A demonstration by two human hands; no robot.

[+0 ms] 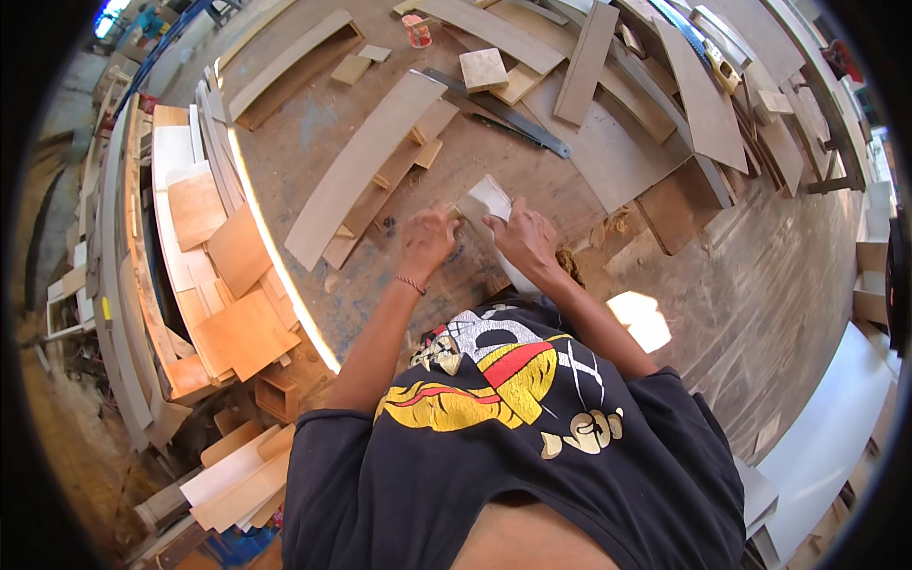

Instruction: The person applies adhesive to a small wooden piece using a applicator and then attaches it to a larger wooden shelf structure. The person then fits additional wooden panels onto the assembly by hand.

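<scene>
My right hand (524, 237) is closed on a pale, flat piece (488, 198) with a whitish face, its index finger and thumb along the near side. I cannot tell whether the piece is board or folded sheet. Close by on its left, my left hand (427, 241) has its fingers curled together at a small yellowish edge; what they hold is too small to make out. Left of the hands lies a long curved plywood strip assembly (366, 171) with small blocks between its sides. Beyond them, a long dark blade-like tool (518, 122) rests on the work surface.
A red-and-white tin (416, 30) and a square wooden block (484, 70) stand farther back. Plywood boards (587, 62) are piled at the far right. Left, past a bright edge, thin wooden panels (249, 332) lie stacked. A white sheet (836, 446) leans at the lower right.
</scene>
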